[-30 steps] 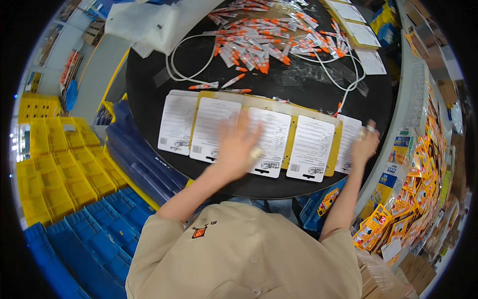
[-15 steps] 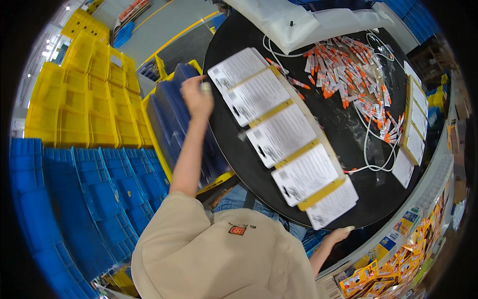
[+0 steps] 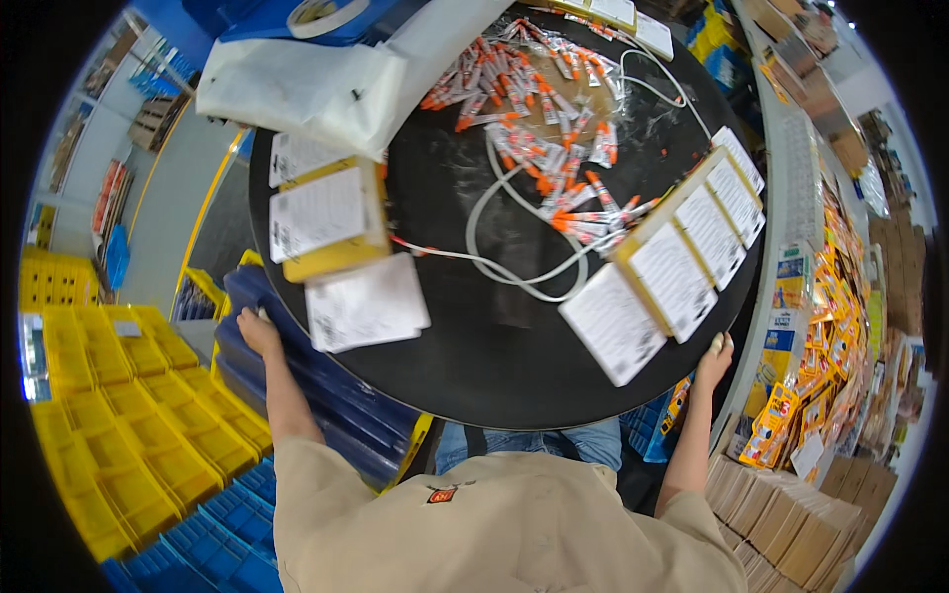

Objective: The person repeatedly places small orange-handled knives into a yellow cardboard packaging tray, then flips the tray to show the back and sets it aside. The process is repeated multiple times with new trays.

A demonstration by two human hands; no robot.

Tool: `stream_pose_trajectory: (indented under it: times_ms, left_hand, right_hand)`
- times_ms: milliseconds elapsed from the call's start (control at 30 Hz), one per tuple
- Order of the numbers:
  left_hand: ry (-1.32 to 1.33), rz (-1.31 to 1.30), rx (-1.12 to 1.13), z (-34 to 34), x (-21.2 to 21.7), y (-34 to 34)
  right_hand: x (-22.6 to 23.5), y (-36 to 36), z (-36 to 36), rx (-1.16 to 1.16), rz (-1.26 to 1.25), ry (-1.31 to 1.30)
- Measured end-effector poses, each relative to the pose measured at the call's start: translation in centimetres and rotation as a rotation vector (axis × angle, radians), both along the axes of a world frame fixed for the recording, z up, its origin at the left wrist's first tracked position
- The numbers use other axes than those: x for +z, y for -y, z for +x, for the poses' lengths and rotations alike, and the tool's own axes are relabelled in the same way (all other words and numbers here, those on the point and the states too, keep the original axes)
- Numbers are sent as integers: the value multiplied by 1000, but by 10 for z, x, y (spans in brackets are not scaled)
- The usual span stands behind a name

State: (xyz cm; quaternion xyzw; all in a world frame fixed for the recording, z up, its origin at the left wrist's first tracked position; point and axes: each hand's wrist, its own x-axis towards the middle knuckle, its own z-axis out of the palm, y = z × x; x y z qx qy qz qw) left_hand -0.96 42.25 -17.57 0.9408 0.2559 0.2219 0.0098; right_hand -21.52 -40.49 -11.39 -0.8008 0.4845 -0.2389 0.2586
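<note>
A round black table (image 3: 474,361) lies in front of me. At its right rim my right hand (image 3: 712,366) is closed on the edge, thumb uppermost. Just outside the left rim is my left hand (image 3: 260,334), slightly blurred, fingers apart and holding nothing, above dark blue plastic trays (image 3: 316,381). White printed cards (image 3: 318,214) lie on a yellow-edged holder at the left, partly under a white plastic sheet (image 3: 297,89). More printed cards (image 3: 682,255) line a similar holder at the right. Between them are small white tubes with orange caps (image 3: 554,158) in a loose pile.
A white cable (image 3: 534,292) loops across the table. Yellow crates (image 3: 129,405) and blue crates (image 3: 222,519) are stacked to the left. At the right, a ledge bears orange-yellow packages (image 3: 825,346), with cardboard stacks (image 3: 791,519) nearer me. A tape roll (image 3: 331,15) lies at the back.
My view has swung right. The tabletop appears to have turned clockwise: the left cards now reach under the sheet and the right cards have come nearer. My left hand has come back nearer me.
</note>
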Motion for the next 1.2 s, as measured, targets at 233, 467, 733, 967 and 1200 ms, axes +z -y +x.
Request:
stream_pose_trajectory:
  times_ms: [233,467,733,967,1200]
  left_hand:
    - [-90,24,-97,-1,8,2]
    - [-127,-190,148,-21,54,40]
    - [365,-990,-290,-37,106,73]
    - [299,-1660,-413,-36,162,207]
    - [55,-1695,-957,-52,257,295]
  right_hand:
    - [-40,-1,8,-362,584,232]
    - [-55,-163,-51,-224,281,141]
    - [37,-165,-40,298,-312,24]
    - [113,-153,9,956,-331,-152]
    - [85,-227,45,1105,-144,332]
